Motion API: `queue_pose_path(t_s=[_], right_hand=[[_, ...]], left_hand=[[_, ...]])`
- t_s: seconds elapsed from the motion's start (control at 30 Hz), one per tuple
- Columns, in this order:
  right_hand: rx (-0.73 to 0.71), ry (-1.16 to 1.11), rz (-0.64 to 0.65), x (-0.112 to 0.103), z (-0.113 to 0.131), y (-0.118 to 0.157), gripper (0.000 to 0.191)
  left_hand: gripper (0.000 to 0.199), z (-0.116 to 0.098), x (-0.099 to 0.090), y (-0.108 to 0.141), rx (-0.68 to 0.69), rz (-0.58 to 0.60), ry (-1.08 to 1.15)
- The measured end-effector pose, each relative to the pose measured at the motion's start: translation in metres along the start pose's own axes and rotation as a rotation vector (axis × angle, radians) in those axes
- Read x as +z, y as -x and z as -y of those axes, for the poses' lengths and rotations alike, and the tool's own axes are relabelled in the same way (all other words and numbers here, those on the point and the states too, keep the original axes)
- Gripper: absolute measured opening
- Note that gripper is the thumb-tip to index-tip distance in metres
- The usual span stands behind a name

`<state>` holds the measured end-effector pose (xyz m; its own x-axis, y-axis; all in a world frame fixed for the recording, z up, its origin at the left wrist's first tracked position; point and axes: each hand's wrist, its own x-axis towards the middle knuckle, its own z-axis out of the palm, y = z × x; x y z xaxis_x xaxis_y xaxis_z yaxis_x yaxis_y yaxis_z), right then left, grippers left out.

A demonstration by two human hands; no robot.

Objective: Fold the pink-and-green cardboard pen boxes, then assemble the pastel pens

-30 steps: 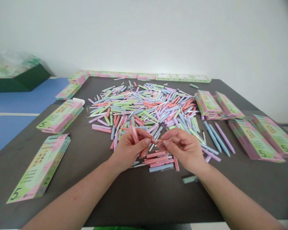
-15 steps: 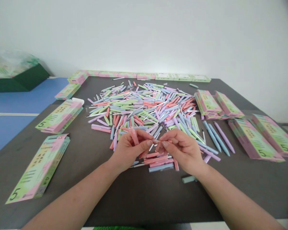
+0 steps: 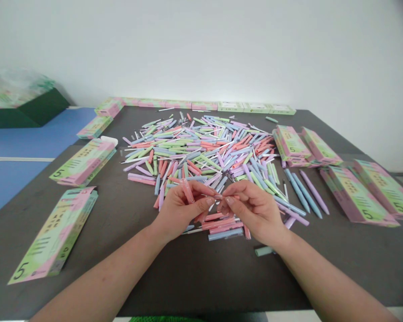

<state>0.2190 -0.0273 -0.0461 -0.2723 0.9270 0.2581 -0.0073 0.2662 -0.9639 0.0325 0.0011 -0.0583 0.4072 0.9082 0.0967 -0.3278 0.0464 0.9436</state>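
Note:
Over the near edge of the pen pile, my left hand point(image 3: 179, 208) and my right hand point(image 3: 257, 212) meet fingertip to fingertip. A thin, pale pen part point(image 3: 216, 196) is pinched between them; its exact kind is mostly hidden by the fingers. A pink pen barrel point(image 3: 187, 191) with a clear end is tucked between the fingers of my left hand. Both hands are closed. Just below them lie several pink pen pieces point(image 3: 221, 225) and a blue pen piece point(image 3: 225, 235). A grey-green cap point(image 3: 263, 251) rests by my right wrist.
A wide heap of pastel pen parts and white refills point(image 3: 201, 147) covers the dark table point(image 3: 195, 286). Printed boxes stand left point(image 3: 53, 237), right point(image 3: 362, 197) and along the back point(image 3: 177, 104). Two blue pens point(image 3: 297, 192) and a purple pen point(image 3: 314, 191) lie at right.
Both hands keep nearly the same place and pinch. The fingertips have shifted very slightly around the thin pen part. Nothing else has visibly moved.

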Motion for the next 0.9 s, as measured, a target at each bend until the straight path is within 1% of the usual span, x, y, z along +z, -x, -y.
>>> queue_pose_path(t_s=[0.13, 0.23, 0.3, 0.43, 0.57, 0.7, 0.8, 0.9], right_hand=[[0.027, 0.079, 0.019, 0.001, -0.003, 0.001, 0.010], [0.031, 0.100, 0.045, 0.000, -0.004, 0.000, 0.015], [0.037, 0.038, 0.063, 0.000, -0.004, -0.001, 0.019], [0.081, -0.167, 0.078, -0.002, -0.002, -0.004, 0.024], [0.089, -0.145, 0.068, -0.002, -0.003, -0.006, 0.019], [0.103, -0.150, 0.071, -0.001, -0.006, -0.008, 0.020], [0.133, -0.187, 0.083, 0.000, -0.007, -0.010, 0.020], [0.164, -0.186, 0.079, -0.002, -0.006, -0.013, 0.023]], left_hand=[[0.017, -0.001, 0.002, 0.001, -0.015, -0.040, -0.084], [0.016, 0.000, 0.003, 0.000, -0.020, -0.076, -0.084], [0.017, 0.001, 0.003, 0.000, -0.036, -0.088, -0.073], [0.020, 0.002, 0.002, -0.002, -0.055, -0.094, -0.073], [0.021, 0.001, 0.002, -0.002, -0.064, -0.090, -0.096], [0.022, -0.002, 0.005, -0.001, -0.087, -0.092, -0.181], [0.022, -0.003, 0.005, 0.000, -0.126, -0.061, -0.238], [0.023, -0.002, 0.004, -0.001, -0.133, -0.040, -0.212]])
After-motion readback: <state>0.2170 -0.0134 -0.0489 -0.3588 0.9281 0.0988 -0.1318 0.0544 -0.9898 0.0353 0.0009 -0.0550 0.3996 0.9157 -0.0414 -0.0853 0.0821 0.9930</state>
